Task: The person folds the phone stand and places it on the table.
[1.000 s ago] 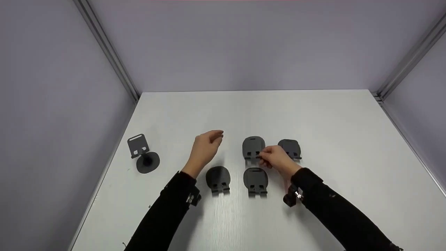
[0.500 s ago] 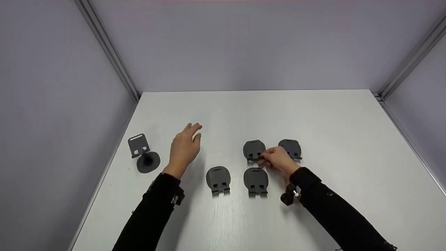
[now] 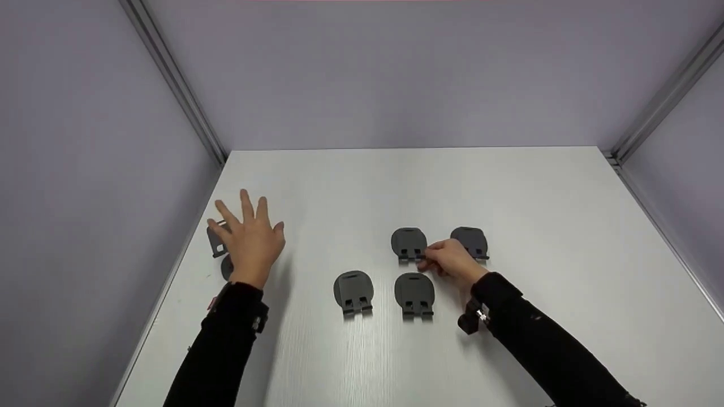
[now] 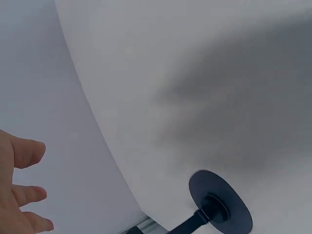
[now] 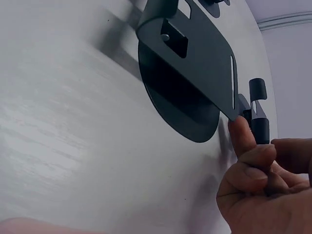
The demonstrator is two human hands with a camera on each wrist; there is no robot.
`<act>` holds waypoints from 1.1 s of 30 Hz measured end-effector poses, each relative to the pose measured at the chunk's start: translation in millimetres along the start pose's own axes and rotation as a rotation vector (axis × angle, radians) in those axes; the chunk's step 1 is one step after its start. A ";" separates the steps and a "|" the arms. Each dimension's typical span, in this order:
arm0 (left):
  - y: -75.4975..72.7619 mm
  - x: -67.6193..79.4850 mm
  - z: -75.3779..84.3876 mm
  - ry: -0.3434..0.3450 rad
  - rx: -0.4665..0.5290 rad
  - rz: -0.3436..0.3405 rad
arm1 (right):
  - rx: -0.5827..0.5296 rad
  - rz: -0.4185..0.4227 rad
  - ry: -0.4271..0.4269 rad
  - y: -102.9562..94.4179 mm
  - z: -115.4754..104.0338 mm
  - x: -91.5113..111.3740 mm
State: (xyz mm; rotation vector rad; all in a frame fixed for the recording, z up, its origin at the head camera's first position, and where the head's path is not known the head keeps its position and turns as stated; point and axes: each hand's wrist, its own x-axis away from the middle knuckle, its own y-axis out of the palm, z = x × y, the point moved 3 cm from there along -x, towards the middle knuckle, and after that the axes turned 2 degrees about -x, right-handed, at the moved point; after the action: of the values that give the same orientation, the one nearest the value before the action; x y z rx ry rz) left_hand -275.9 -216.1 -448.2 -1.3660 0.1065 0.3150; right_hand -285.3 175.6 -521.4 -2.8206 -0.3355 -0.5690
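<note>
My left hand (image 3: 253, 246) is spread with straight fingers above an unfolded dark grey phone stand (image 3: 215, 244) at the far left and partly covers it. The round base (image 4: 236, 208) of that stand shows low in the left wrist view. With thumb and fingers, my right hand (image 3: 452, 262) pinches the front lip of a folded phone stand (image 3: 407, 240) at the back middle. The right wrist view shows this lip (image 5: 262, 130) between the fingertips, beyond a nearer stand (image 5: 202, 53) whose plate lies tilted over its round base.
Two more folded stands, one at front left (image 3: 354, 287) and one at front right (image 3: 414, 291), lie nearer me. Another folded stand (image 3: 469, 240) lies behind my right hand. Pale walls enclose the white table (image 3: 509, 181) at the back and sides.
My left hand has moved left from the middle to the unfolded stand, its fingers spreading. The back middle stand's plate has come down lower, while my right hand stays at its lip.
</note>
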 end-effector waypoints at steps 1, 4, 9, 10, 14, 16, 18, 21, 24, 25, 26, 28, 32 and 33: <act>0.4 0.3 -5.5 -0.023 -0.008 -0.018 | 0.009 -0.002 -0.008 -0.4 -0.2 0.4; 1.8 1.6 -21.0 -0.089 -0.008 -0.065 | 0.046 0.013 -0.033 -2.1 -1.9 1.7; 5.7 4.1 -39.9 -0.178 0.043 -0.148 | 0.170 0.093 -0.082 -6.1 -8.4 3.2; 6.8 4.6 -42.4 -0.192 0.052 -0.168 | 0.198 0.106 -0.090 -6.6 -10.0 3.2; 11.8 5.4 -49.5 -0.225 0.103 -0.193 | 0.282 0.126 -0.120 -7.4 -15.3 3.6; 13.2 6.3 -51.1 -0.222 0.118 -0.179 | 0.311 0.124 -0.136 -8.0 -17.3 4.4; 14.6 7.1 -52.9 -0.219 0.126 -0.163 | 0.337 0.120 -0.154 -9.0 -19.2 5.4; 14.9 9.1 -55.3 -0.225 0.121 -0.142 | 0.360 0.119 -0.171 -10.9 -21.6 6.7; 14.5 10.4 -58.5 -0.237 0.126 -0.103 | 0.360 0.115 -0.176 -11.8 -23.4 7.4; 13.9 10.9 -59.3 -0.238 0.130 -0.085 | 0.357 0.113 -0.178 -11.5 -23.9 7.6; 13.3 11.6 -59.8 -0.238 0.134 -0.066 | 0.350 0.111 -0.177 -11.5 -24.2 7.7; 13.8 11.7 -60.3 -0.237 0.139 -0.041 | 0.347 0.111 -0.182 -11.3 -24.8 7.9; 14.6 10.9 -54.5 -0.215 0.115 0.007 | 0.332 0.109 -0.188 -10.9 -28.4 9.0; 14.6 10.2 -51.1 -0.202 0.110 0.021 | 0.326 0.109 -0.189 -10.9 -29.7 9.4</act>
State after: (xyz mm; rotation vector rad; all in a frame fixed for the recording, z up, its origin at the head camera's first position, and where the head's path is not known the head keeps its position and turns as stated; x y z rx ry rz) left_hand -264.8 -261.7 -475.2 -1.2183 -0.0290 0.4563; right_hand -290.2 179.3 -488.9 -2.5590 -0.2783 -0.2022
